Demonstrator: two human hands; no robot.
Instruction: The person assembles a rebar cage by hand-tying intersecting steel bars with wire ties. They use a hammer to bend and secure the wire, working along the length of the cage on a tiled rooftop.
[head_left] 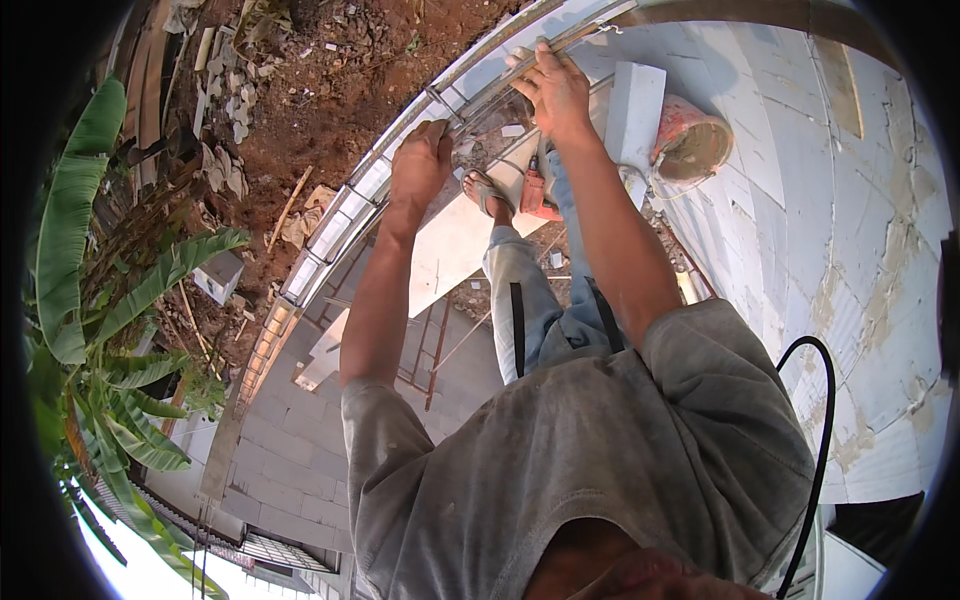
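Your left hand (420, 165) and right hand (555, 90) both close around the steel rebar cage (400, 160), running from 7 to 1 o'clock; orange bucket (690, 140) at 2

2 hands up on the steel, the left hand (420, 160) and the right hand (556, 88). 1 rebar cage (480, 95) running along the wall top. 1 orange bucket (692, 140), 1 white block (634, 112), 1 red drill (534, 192), 1 sandalled foot (487, 192).
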